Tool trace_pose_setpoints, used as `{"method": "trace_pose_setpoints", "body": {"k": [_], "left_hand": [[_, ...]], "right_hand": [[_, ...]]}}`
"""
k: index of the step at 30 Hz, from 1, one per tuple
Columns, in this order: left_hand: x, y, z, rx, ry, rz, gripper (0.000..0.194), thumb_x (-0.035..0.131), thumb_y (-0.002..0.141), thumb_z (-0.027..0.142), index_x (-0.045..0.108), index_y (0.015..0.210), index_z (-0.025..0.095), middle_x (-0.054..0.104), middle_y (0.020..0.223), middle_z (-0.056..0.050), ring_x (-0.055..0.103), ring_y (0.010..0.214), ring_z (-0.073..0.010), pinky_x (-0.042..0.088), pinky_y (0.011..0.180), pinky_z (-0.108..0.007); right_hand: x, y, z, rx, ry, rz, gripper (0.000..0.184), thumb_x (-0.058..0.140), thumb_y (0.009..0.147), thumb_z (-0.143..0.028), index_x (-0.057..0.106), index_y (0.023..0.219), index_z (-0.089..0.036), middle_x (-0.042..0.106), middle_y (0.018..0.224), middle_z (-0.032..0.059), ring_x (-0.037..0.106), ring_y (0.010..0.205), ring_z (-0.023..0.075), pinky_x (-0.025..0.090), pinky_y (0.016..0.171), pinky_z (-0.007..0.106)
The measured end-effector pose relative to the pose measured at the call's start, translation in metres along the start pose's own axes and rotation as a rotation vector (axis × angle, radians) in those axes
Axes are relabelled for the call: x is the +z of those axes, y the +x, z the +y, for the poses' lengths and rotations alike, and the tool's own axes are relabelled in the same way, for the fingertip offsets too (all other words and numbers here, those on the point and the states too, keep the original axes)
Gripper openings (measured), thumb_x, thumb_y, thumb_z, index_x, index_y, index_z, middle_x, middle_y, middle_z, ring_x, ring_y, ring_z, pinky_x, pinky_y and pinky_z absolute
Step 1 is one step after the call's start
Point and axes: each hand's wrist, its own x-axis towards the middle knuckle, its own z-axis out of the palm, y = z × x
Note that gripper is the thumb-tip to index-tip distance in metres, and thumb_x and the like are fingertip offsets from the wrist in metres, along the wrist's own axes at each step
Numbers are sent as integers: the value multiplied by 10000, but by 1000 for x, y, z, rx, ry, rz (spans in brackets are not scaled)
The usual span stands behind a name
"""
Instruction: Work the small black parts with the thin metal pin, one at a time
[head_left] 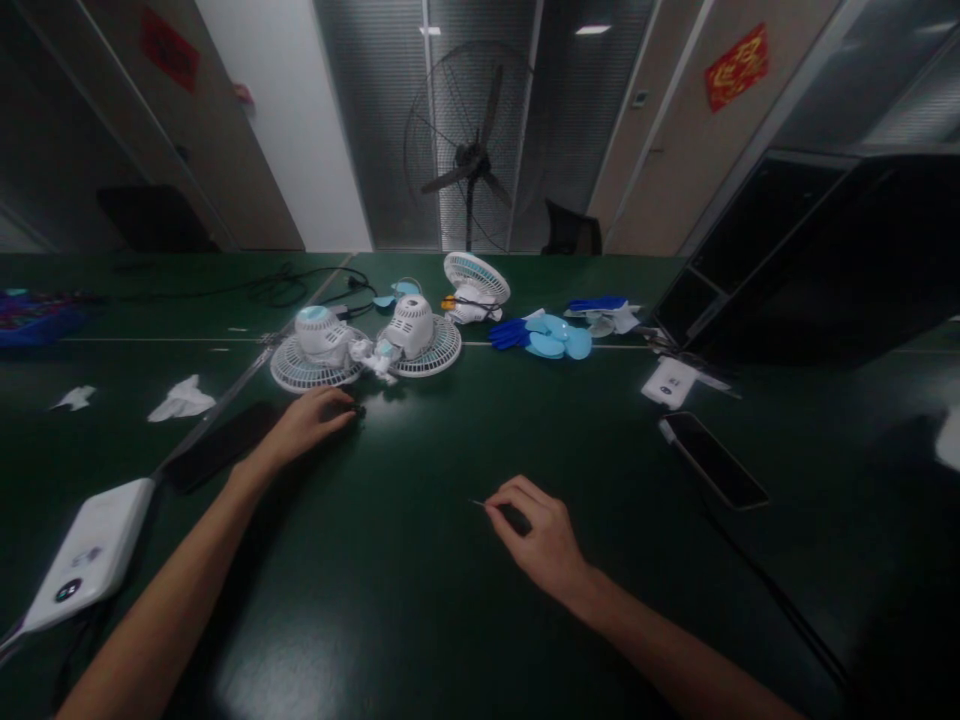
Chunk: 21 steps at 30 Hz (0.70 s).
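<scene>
My left hand (311, 425) reaches over the green table just in front of two small white fans. Its fingertips close on a small dark object (359, 410), too small to identify. My right hand (541, 535) is above the table at centre right. Thumb and forefinger pinch a thin, needle-like piece (476, 502) pointing left. One white fan (316, 350) lies face down just beyond my left hand. A second fan (421, 335) lies face down to its right, and a third fan (476, 285) stands tilted behind them.
Light-blue fan blades (559, 338) lie next to a blue glove (510, 333). A white power bank (90, 550) and a dark phone (221, 447) are at left; another phone (716, 462) is at right. A large black monitor (825, 260) stands at far right. Crumpled tissue (182, 398) lies left.
</scene>
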Motion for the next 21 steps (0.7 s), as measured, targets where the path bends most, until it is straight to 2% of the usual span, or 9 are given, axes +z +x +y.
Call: {"method": "trace_pose_setpoints", "body": {"k": [4,8,15,21], "left_hand": [[-1,0,6,82,41,-46,420,623,973,597,759,1125,229,646,1297,-120,622,1211,-317,504,1078,-458],[-1,1,10,161,85,-107,372,563,1017,524,807,1142,273,592,1421,-121,563,1304,-342,462,1131,-509],[-5,2,25,130,88,-124,367,545,1014,503,830,1029,272,612,1394,-113,578,1283,-352,480,1115,-484],[1,3,17,124,71,-158,323,612,967,514,783,995,241,631,1349,-118,598,1256,-329,482,1114,-468]], "right_hand": [[-1,0,-1,3,20,-8,130,608,1022,-166,731,1026,-208,693,1017,46,692,852,168,593,744,284],[0,0,0,3,21,-13,127,608,1031,-180,732,1031,-206,693,1018,51,690,852,167,592,736,276],[-1,0,-2,-3,-6,-10,128,605,1038,-192,730,1021,-209,700,1005,51,702,848,172,602,744,285],[0,0,1,0,0,-17,125,605,1038,-190,729,1034,-208,703,1019,55,703,856,172,602,759,286]]}}
